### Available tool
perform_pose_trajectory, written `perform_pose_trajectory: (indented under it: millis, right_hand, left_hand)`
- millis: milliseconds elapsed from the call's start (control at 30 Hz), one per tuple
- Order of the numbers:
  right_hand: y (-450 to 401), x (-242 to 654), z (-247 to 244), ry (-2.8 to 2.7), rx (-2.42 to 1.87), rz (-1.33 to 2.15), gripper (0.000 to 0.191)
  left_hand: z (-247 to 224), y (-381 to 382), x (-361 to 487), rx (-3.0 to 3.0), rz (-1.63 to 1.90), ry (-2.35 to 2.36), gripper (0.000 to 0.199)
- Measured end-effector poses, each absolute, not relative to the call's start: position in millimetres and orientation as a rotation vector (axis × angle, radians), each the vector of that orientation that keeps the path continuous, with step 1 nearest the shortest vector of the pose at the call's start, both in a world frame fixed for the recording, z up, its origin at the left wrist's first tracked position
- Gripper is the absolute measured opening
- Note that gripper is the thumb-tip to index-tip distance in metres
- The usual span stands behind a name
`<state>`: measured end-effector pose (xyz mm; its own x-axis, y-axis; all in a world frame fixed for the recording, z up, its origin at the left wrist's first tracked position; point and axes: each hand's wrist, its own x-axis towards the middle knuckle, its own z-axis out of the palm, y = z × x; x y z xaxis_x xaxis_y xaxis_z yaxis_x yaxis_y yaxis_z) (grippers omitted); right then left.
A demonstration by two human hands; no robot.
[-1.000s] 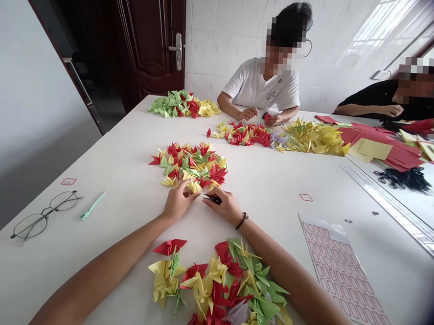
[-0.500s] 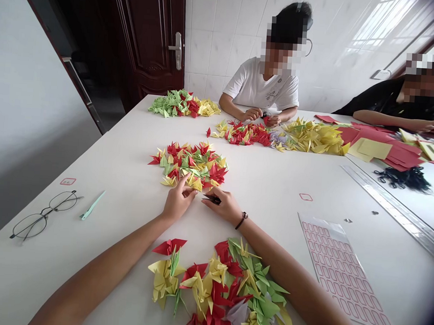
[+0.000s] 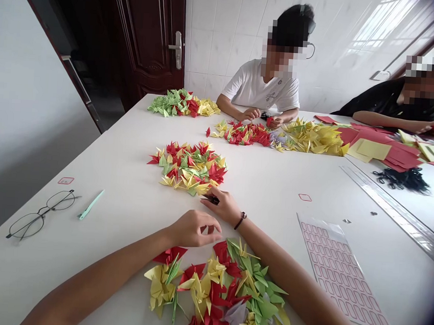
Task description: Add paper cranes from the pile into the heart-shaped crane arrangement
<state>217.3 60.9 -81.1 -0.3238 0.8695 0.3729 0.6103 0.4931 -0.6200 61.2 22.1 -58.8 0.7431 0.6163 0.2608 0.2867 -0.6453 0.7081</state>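
Paper cranes (image 3: 216, 270): likely light, crushable; best pinched mid-body. Left hand (image 3: 194, 227) loosely spread, looks empty; right hand (image 3: 227, 206) gripping dark tool (image 3: 212, 199) (snips, probably).

White table (image 3: 270, 185), piled paper cranes (image 3: 216, 172), eyeglasses (image 3: 42, 213), green clip (image 3: 91, 205), label sheet (image 3: 343, 268)

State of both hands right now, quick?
Left hand: open, fingers loosely curved, nothing visible in it, by the near folded-paper pile.
Right hand: closed on a small dark tool.
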Motion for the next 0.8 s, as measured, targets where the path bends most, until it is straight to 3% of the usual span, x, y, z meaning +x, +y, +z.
perform_pose_trajectory:
  millis: [300,800]
  right_hand:
    - [62.8,218.4,-82.9,-2.088,-1.223,0.490,0.018]
    - [62.3,218.3,-81.8,-2.068,-1.211,0.521,0.017]
  left_hand:
    - [-74.5,19.8,68.6,2.496,0.466,0.552,0.040]
    - [-75.6,23.1,70.5,2.216,0.441,0.653,0.016]
